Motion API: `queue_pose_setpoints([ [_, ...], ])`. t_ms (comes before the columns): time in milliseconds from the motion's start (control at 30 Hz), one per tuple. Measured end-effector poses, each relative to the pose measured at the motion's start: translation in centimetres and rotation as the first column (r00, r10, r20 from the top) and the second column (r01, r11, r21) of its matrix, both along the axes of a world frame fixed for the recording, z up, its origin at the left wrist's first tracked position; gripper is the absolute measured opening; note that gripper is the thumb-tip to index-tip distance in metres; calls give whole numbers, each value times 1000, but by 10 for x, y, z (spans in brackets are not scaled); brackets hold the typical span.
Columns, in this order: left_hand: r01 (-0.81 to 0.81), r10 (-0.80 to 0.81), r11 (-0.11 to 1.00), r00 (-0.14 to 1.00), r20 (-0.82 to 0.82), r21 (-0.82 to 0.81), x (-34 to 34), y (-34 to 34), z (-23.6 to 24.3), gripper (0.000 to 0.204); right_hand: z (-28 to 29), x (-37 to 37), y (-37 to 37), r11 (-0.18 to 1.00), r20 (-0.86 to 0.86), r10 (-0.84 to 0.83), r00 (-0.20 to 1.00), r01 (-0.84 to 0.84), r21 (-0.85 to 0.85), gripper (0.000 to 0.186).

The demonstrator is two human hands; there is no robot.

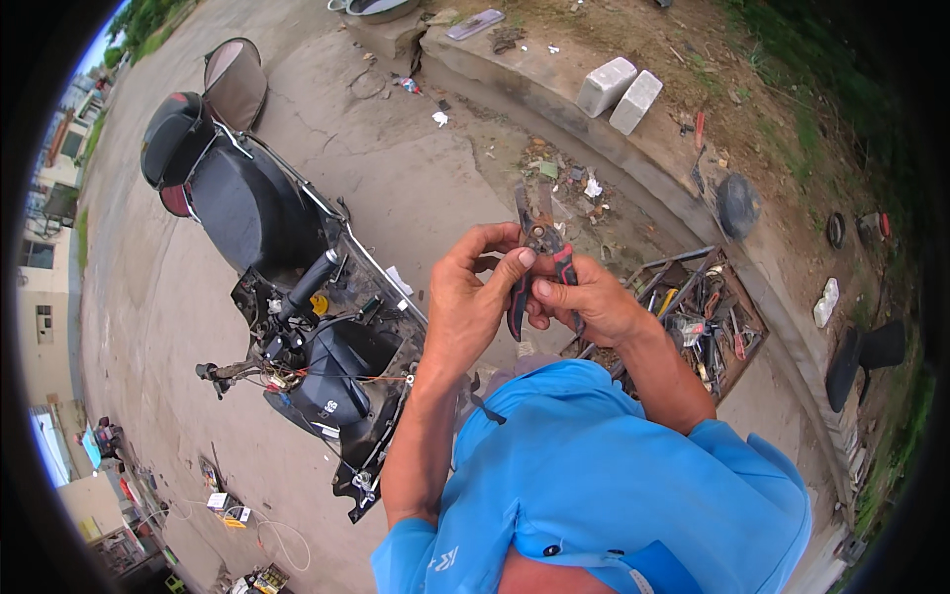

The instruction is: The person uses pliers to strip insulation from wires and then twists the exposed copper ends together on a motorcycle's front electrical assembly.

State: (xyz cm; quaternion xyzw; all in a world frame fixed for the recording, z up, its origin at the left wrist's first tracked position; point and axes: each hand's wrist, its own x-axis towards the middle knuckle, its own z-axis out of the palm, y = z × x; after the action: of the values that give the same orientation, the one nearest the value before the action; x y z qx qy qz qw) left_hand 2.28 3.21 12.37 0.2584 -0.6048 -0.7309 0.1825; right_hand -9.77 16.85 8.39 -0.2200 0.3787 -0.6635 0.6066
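Visibly slim metal pliers [539, 259], rubbery handles

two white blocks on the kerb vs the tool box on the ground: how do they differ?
The white blocks sit up on the concrete kerb; the tool box sits lower, on the pavement beside it. The blocks are solid, plain and pale; the box is an open, dark tray crowded with mixed hand tools. The blocks are a pair lying side by side; the box is single. Both lie to the person's right, untouched by either hand.
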Motion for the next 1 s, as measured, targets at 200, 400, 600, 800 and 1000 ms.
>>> queue_pose_setpoints([
  [200, 19, -14, 999, 993, -118, 38, -1, 5, -5, 24, 15, -3, -3, 999, -180, 11, 984, -4, 39, 29],
  [400, -9, 7, 1000, 995, -98, -21, 2, 9, -4, 26, 21, 2, -1, 997, -249, -13, 968, 31, 68, 33],
  [600, -33, 32, 999, 993, -114, -11, -3, 19, -6, 25, 19, -6, 8, 998, -255, 28, 967, -15, 53, 27],
  [800, -105, 108, 994, 982, -155, 26, 14, 16, -7, 24, 16, -1, -6, 993, -248, 116, 962, -103, 63, 26],
  [1000, -235, 219, 949, 971, -96, -213, 48, 22, -20, 29, 4, 17, -12, 992, -237, 126, 963, -120, 38, 40],
])
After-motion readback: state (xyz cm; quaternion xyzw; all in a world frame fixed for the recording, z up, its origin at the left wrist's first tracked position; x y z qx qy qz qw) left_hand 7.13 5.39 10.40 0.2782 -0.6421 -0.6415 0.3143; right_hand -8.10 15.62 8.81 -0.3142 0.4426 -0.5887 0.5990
